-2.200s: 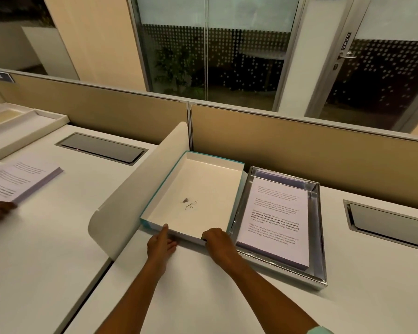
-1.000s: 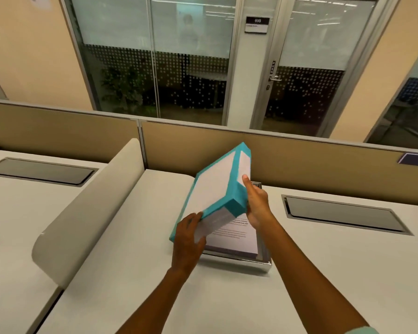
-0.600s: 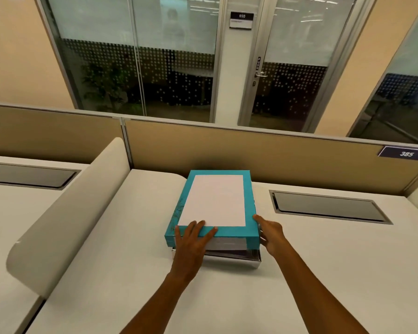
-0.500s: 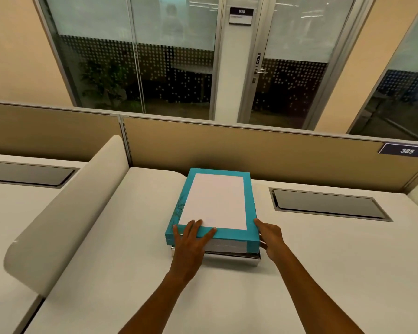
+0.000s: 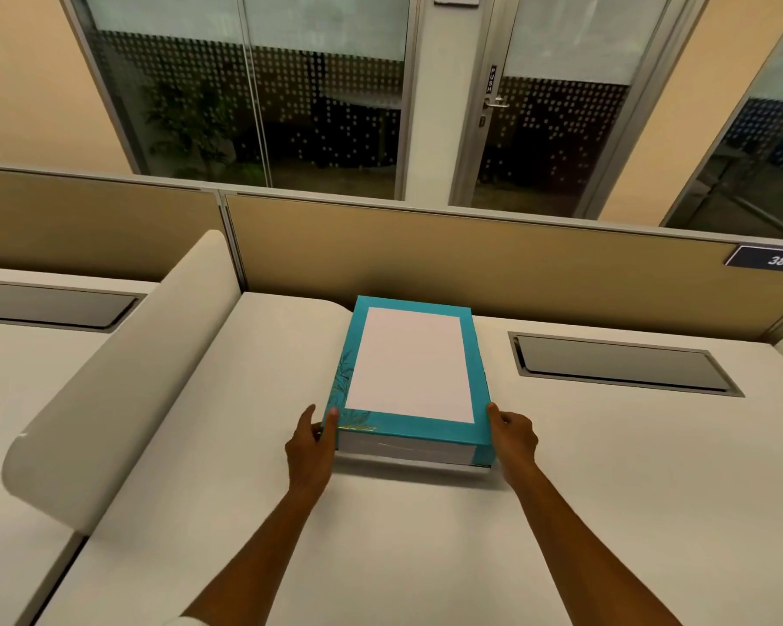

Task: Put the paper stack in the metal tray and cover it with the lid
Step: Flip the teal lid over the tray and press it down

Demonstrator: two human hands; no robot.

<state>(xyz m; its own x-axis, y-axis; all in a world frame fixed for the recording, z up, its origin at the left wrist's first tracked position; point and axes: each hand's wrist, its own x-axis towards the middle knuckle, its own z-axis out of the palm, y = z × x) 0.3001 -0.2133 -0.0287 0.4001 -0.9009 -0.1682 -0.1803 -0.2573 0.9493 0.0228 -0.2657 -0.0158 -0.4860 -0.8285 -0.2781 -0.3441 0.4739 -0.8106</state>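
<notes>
A teal lid with a white panel on top lies flat over the metal tray, of which only a thin dark strip shows under the near right corner. The paper stack is hidden beneath the lid. My left hand grips the lid's near left corner, thumb on top. At the near right corner, my right hand holds the lid's side, thumb against the edge.
The white desk stretches toward me. A rounded cream divider rises on the left. A recessed grey cable hatch sits to the right of the lid. A tan partition closes the back.
The lid went from open-side-up beside the tray to turned over and lowered onto it. My left hand slid off the lid's top to its near left corner.
</notes>
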